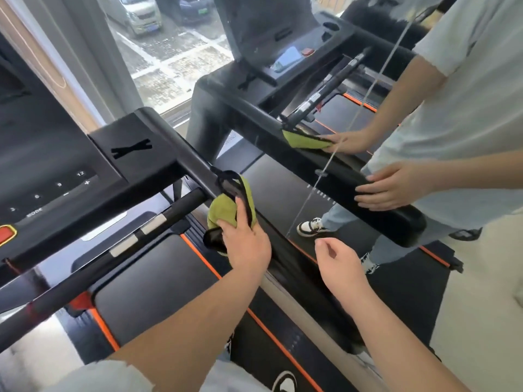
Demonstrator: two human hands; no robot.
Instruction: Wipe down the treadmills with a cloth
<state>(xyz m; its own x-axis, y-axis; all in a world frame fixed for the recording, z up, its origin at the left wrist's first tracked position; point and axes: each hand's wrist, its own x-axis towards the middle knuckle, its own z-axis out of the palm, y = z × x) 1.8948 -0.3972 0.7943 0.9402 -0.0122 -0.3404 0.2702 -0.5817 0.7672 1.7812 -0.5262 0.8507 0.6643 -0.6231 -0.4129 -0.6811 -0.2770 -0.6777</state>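
Observation:
A black treadmill fills the view, with its console (56, 176) at the left and its belt (158, 287) below. My left hand (247, 244) grips a green cloth (223, 210) with black trim and holds it against the treadmill's right handrail (192, 162), just behind the console. Part of the cloth wraps round the rail. My right hand (336, 261) hovers to the right of the rail, fingers loosely curled, holding nothing.
A mirror wall (368, 244) stands close on the right and repeats the treadmill, the cloth and a person in a pale shirt (467, 108). A crossbar with silver grips (152, 224) runs under the console. A window (169, 66) ahead shows parked cars.

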